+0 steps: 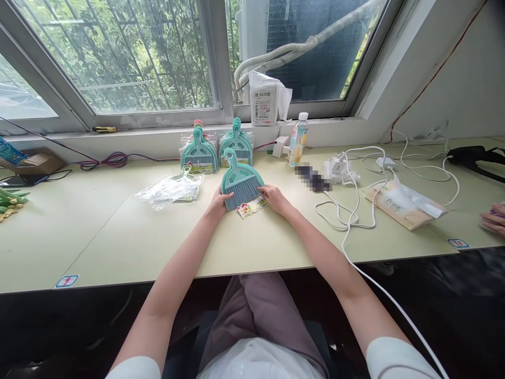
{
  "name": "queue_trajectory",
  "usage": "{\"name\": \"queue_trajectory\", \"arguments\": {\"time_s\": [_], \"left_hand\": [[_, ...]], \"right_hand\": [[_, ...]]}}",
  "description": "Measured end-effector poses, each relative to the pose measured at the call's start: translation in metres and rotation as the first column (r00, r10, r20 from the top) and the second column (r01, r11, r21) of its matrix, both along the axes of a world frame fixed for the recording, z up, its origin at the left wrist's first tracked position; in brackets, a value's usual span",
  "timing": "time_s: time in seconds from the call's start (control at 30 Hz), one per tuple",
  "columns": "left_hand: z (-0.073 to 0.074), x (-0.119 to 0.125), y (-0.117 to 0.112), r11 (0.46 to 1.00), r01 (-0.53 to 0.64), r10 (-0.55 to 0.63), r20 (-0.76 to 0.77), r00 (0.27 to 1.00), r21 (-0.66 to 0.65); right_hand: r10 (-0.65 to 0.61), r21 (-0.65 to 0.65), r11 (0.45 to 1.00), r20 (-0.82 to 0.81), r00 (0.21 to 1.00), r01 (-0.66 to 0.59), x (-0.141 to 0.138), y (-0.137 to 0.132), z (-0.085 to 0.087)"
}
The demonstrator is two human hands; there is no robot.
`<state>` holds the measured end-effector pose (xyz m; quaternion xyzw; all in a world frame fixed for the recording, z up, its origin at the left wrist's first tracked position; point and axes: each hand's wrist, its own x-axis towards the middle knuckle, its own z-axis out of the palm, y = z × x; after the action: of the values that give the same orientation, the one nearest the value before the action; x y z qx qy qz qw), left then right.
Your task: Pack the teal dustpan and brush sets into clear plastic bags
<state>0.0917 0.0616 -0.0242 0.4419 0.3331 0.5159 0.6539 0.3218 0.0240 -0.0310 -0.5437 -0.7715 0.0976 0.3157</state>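
Note:
A teal dustpan with a small brush set in it [241, 181] is held above the table in front of me, its grey bristles toward me. My left hand [219, 203] grips its left edge with the thumb on top. On the right side, my right hand [274, 198] has its fingers closed at the corner of the bristles. A printed label card [252, 207] lies just under the near edge of the bristles. Left of my left hand are clear plastic bags [171, 188] with a card among them.
Wrapped dustpan sets [199, 152] stand along the wall, with a second stack [236, 143] beside them. To the right are a bottle [298, 139], a blurred-out dark object [313, 178], white cables [349, 223] and a tissue pack [402, 202]. Another person's hand [494, 218] shows at far right.

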Motion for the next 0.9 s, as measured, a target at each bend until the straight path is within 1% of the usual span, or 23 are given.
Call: {"name": "queue_trajectory", "arguments": {"time_s": [0.17, 0.33, 0.4, 0.57, 0.77, 0.9], "left_hand": [[0.001, -0.001, 0.000, 1.000, -0.011, 0.011, 0.014, 1.000, -0.008], [0.003, 0.000, -0.002, 1.000, -0.006, 0.006, -0.001, 1.000, -0.011], [0.003, 0.000, -0.003, 1.000, 0.005, -0.005, 0.003, 1.000, -0.012], [0.004, 0.004, -0.008, 0.999, 0.033, -0.033, 0.016, 0.999, 0.014], [0.006, 0.008, -0.016, 0.992, 0.115, -0.116, 0.039, 0.992, 0.043], [0.006, 0.009, -0.016, 0.993, 0.108, -0.110, 0.055, 0.992, 0.037]], "right_hand": [[-0.022, 0.012, 1.000, -0.021, 1.000, 0.022, 0.001, -0.001, 0.005], [-0.006, 0.065, 0.998, -0.139, 0.990, 0.016, 0.003, -0.006, 0.013], [-0.002, 0.072, 0.997, -0.150, 0.989, 0.013, 0.002, -0.007, 0.015], [-0.025, 0.078, 0.996, -0.130, 0.991, 0.035, 0.000, -0.004, 0.011], [-0.025, 0.183, 0.981, -0.216, 0.976, 0.065, -0.001, 0.000, 0.006], [-0.004, 0.199, 0.979, -0.206, 0.979, 0.046, 0.000, 0.000, 0.008]]}}
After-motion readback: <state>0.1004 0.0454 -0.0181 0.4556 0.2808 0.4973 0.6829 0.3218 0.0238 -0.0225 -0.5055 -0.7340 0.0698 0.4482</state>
